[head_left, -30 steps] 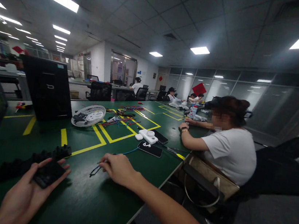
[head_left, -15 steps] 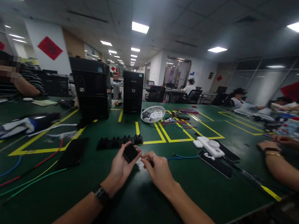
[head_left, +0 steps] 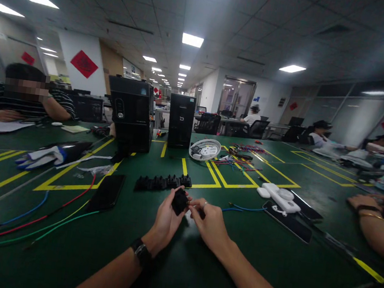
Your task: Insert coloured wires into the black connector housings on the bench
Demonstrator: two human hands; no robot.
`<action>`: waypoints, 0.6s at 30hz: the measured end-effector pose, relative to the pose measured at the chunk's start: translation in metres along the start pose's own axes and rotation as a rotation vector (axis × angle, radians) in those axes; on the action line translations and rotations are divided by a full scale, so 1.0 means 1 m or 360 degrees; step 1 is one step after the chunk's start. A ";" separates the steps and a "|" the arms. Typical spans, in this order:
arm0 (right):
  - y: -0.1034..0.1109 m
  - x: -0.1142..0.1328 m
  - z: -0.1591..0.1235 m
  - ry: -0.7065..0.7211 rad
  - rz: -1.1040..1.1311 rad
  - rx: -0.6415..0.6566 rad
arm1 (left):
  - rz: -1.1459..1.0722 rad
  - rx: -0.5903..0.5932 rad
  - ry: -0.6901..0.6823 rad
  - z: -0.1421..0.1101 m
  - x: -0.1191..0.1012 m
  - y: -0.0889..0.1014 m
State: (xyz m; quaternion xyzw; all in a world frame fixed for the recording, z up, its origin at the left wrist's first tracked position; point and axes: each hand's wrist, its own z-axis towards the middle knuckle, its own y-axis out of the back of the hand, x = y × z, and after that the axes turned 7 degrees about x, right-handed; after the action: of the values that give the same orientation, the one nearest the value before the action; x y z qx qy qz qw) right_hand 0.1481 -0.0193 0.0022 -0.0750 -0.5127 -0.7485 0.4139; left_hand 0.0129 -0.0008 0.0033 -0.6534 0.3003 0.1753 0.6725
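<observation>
My left hand [head_left: 166, 221] is closed round a small, dark, block-shaped part [head_left: 179, 201], held just above the green table. Beside it, the thumb and forefinger of my right hand [head_left: 212, 226] are pinched together at the part's right edge. Whatever sits between those fingertips is too small to make out. Just beyond my hands, a row of similar black parts [head_left: 163, 182] lies on the table. A blue wire [head_left: 245, 208] lies to the right of my right hand.
Two black computer cases [head_left: 130, 117] stand behind, near a white basket [head_left: 205, 149] and loose coloured wires [head_left: 243, 153]. A black phone [head_left: 106, 191] and gloves [head_left: 43, 157] lie left. White devices [head_left: 279, 197] and a dark phone [head_left: 287, 223] lie right, near another person's arm [head_left: 375, 229].
The whole view has swung left, so everything appears farther right. In my left hand the black part has turned, and my right fingertips are now against its edge.
</observation>
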 end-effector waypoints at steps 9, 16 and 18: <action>0.001 -0.001 -0.001 0.0008 0.0124 0.0114 | 0.0329 -0.0004 -0.0165 -0.006 0.011 0.002; -0.005 0.001 -0.003 -0.0033 0.0433 0.0017 | 0.0287 0.0039 -0.0155 -0.007 0.015 0.003; -0.007 0.000 -0.004 -0.0069 0.0446 0.0048 | 0.0346 -0.0009 -0.0160 -0.006 0.015 0.005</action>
State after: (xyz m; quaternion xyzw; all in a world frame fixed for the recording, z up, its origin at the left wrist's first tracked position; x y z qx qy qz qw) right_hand 0.1443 -0.0218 -0.0042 -0.1559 -0.5171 -0.6737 0.5044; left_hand 0.0201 -0.0090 -0.0098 -0.6091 0.3346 0.2806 0.6620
